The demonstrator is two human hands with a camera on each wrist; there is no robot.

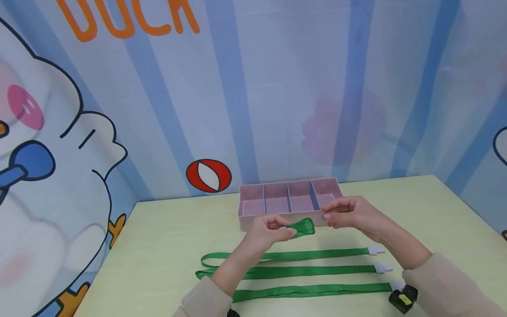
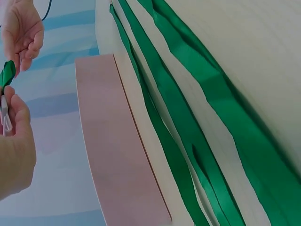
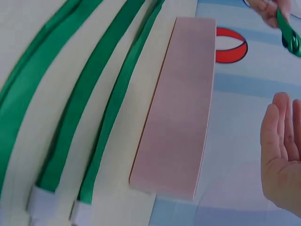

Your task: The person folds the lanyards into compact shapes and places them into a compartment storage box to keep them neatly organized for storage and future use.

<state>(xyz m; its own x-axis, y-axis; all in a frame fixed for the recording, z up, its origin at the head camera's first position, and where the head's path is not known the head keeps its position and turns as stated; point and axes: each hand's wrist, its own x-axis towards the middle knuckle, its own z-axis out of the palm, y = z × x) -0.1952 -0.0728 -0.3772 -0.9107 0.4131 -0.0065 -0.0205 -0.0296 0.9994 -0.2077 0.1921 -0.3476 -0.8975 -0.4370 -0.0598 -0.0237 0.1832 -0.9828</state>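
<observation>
From the left hand juts folded green ribbon.

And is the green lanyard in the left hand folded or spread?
Folded: the green lanyard makes a short, looped bundle in the left hand, while three lanyards lie stretched on the table.

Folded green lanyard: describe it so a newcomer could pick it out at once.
On the table, find the pink four-compartment box. In front of it, the left hand pinches the folded green lanyard. Unlike the three lanyards stretched out below, it is a compact bundle.
</observation>
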